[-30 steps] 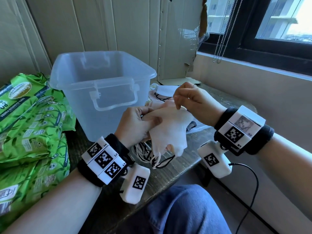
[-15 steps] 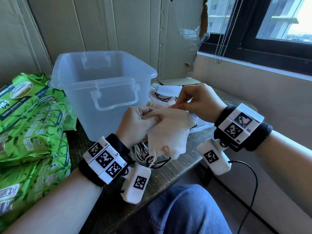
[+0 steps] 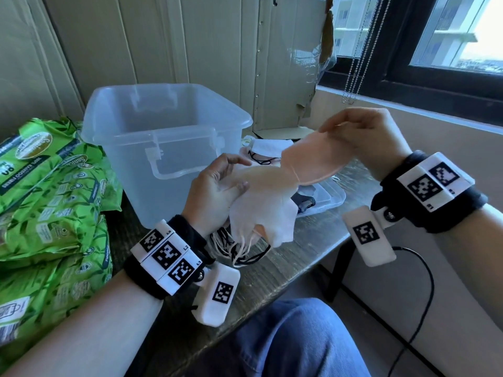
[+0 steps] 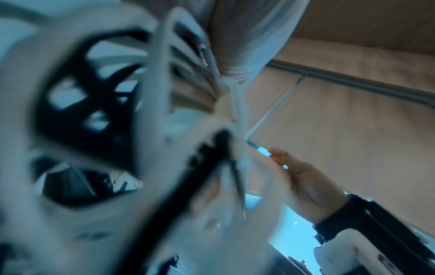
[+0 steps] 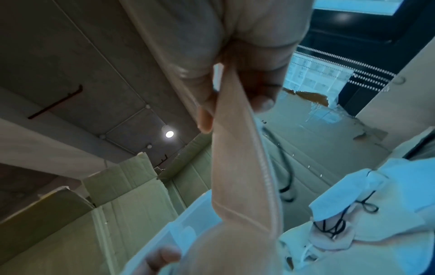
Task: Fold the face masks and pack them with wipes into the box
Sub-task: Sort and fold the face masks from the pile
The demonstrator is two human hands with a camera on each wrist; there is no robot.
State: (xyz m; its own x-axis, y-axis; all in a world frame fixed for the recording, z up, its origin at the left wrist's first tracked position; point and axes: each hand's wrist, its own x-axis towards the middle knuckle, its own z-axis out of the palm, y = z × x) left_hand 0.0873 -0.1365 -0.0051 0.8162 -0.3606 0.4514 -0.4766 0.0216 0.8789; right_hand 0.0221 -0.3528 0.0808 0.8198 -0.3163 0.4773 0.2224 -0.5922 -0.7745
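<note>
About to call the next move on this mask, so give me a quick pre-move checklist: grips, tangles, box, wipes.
1. Right hand pinches the peach mask by its top edge: ok.
2. Left hand holds the bundle of white masks: ok.
3. Peach mask's ear loop clear of the bundle: cannot tell.
4. Clear box open, lid off: ok.
5. Green wipes packs packed in the box: not ok, on the table beside it.
6. Peach mask folded flat: not ok.
</note>
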